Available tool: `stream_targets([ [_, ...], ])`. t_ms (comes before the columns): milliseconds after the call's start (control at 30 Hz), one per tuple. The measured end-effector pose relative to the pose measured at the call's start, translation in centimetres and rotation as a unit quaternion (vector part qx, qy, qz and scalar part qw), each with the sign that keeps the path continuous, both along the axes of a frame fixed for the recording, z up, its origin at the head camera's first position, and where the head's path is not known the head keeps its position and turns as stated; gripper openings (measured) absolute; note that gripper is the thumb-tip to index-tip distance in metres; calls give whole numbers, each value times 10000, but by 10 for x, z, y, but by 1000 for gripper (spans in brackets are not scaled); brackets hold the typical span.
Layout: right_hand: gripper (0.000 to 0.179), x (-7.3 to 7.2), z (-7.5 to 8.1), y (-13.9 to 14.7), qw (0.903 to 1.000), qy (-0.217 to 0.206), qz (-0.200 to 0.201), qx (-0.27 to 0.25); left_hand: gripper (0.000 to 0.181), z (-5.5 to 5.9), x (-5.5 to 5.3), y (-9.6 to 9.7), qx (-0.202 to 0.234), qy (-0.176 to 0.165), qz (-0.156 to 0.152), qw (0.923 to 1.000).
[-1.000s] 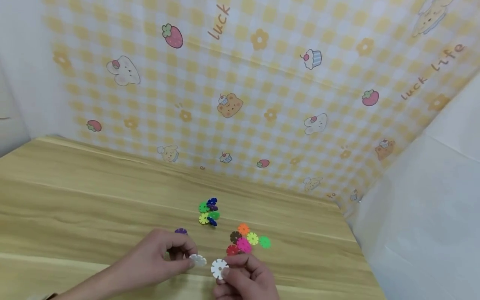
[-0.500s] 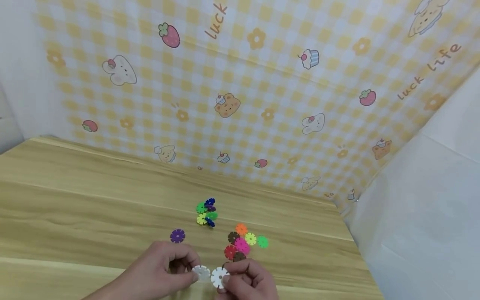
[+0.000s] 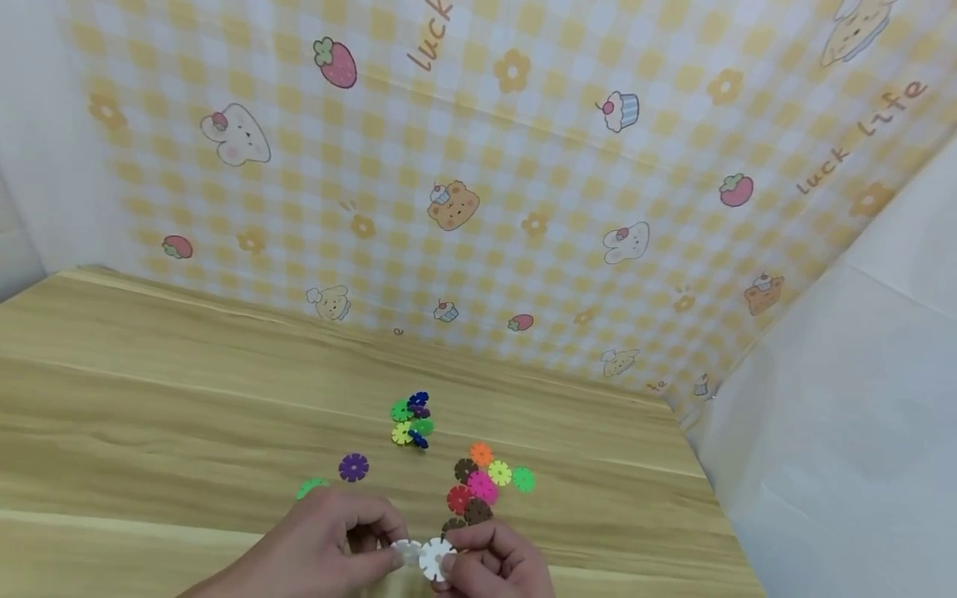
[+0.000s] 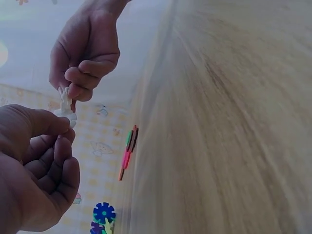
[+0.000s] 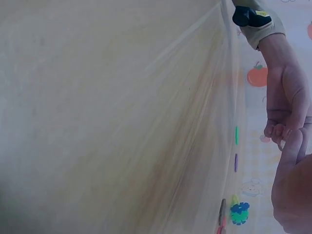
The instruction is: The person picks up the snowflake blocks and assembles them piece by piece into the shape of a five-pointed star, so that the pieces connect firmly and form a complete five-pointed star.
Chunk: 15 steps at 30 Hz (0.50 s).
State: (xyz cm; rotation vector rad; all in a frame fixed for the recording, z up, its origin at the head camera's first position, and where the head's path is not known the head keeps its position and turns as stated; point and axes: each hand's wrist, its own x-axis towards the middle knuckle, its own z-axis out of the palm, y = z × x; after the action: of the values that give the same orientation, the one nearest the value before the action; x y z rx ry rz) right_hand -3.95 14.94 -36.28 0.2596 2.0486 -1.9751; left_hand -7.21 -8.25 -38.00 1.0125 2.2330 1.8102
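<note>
Two white notched discs meet edge to edge between the hands in the head view. My left hand (image 3: pixel 336 540) pinches the left white disc (image 3: pixel 407 550), which lies nearly flat, between thumb and fingers. The right white disc (image 3: pixel 437 560) faces the camera, its lower right side pinched by my right hand (image 3: pixel 497 561). In the left wrist view the white discs (image 4: pixel 65 109) stand between the two sets of fingertips, clear of the table. Fingers hide most of them in the right wrist view.
A joined cluster of green, blue and yellow discs (image 3: pixel 411 421) stands farther back on the wooden table (image 3: pixel 187 374). Several loose discs lie right of centre, among them a pink disc (image 3: pixel 482 487). A purple disc (image 3: pixel 354 467) and a partly hidden green disc (image 3: pixel 311 487) lie left.
The hands have drawn together and slightly lower, bringing the left white disc from apart up to the right one's edge. The purple and green discs behind the left hand have come into view.
</note>
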Motion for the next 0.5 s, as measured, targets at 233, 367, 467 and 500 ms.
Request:
stream_targets([
  [233,25,-2,4,1,9995,31,309,35,11,2,-2,-1,-39,297,-178,9994],
  [367,24,-2,1,-1,9989,-136,438,-83,13,0,-2,-3,-124,566,-230,9981],
  [467,23,-3,-3,-3,9987,-247,392,-190,13,-3,-3,-3,-221,465,-241,9984],
  [500,23,-4,-4,-3,9987,-267,368,-238,12,-4,-3,-4,-235,337,-257,9988],
])
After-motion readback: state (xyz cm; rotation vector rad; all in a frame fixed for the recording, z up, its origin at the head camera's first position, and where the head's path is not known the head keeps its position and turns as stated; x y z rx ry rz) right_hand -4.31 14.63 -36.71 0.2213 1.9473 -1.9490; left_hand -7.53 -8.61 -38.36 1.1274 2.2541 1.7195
